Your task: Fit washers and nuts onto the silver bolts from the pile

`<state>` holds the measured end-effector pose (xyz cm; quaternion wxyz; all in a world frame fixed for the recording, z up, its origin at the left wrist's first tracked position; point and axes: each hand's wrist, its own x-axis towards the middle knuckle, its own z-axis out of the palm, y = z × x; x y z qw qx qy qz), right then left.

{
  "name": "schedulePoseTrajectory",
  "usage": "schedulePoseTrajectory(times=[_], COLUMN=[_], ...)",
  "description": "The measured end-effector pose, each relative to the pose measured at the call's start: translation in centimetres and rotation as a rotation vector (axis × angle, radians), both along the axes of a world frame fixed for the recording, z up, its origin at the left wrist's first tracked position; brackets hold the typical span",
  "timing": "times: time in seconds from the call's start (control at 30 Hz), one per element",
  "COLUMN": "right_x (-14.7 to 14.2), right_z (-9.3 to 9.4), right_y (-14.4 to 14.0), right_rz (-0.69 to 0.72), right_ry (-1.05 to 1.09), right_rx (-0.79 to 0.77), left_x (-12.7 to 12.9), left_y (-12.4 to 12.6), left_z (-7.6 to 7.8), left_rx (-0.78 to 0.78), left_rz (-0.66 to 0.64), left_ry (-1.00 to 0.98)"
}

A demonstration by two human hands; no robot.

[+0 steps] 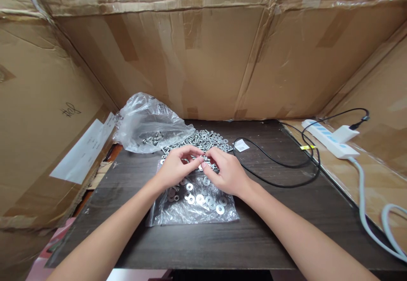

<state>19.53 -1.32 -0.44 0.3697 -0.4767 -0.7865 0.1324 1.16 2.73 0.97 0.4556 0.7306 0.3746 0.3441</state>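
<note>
Cardboard wall [38,115]: brown, on the far left, with a white paper label stuck on it.
Puffy bag [148,122]: clear plastic, at the back left of the table [280,221], with a few metal bits inside.
Bolt pile [206,139]: shiny bolts and nuts spilled loose, just right of the puffy bag and behind the hands.
Left hand [174,168]: fingers bent, its grip is narrow, pinching a small metal piece [202,160] at the tips.
Small metal piece: between both hands, above the flat bag; too tiny to say what kind it is.
Flat bag [193,206]: clear plastic, lying on the table under the hands, with round washers [203,196] on it.
Right hand [227,172]: its grip is narrow too, fingertips touching the same small metal piece.
Black cable [286,164]: curls over the table, right of the hands.
Power strip [330,139]: white, far right, with a white plug in it.
</note>
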Motion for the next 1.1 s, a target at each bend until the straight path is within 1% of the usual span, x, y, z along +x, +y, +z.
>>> schedulePoseTrajectory(times=[0.1, 0.2, 0.5, 0.6, 0.73, 0.83, 0.97, 1.1], right_x=[0.1, 0.1, 0.2, 0.2, 0.0, 0.0, 0.0, 0.2], right_z=[0.0, 0.0, 0.2, 0.2, 0.2, 0.3, 0.5, 0.9], right_y=[0.0, 0.0, -0.2, -0.2, -0.2, -0.3, -0.4, -0.5], right_rz=[0.001, 0.017, 0.095, 0.1, 0.095, 0.099, 0.13, 0.15], right_ry=[-0.047, -0.067, -0.118, -0.156, -0.192, -0.196, -0.198, -0.218], right_rx=[0.063, 0.111, 0.196, 0.25, 0.358, 0.398, 0.416, 0.452], left_x=[-0.1, -0.3, -0.6, -0.7, -1.2, -1.3, -1.2, -1.0], left_y=[0.2, 0.4, 0.5, 0.6, 0.9, 0.9, 0.5, 0.2], left_z=[0.0, 0.2, 0.4, 0.3, 0.4, 0.6, 1.0, 0.7], left_rx=[-0.079, -0.182, -0.4, -0.431, -0.421, -0.431, -0.489, -0.535], left_rz=[-0.031, -0.093, -0.213, -0.261, -0.347, -0.406, -0.425, -0.411], left_ry=[0.005, 0.023, -0.031, -0.03, 0.005, 0.037, 0.039, -0.014])
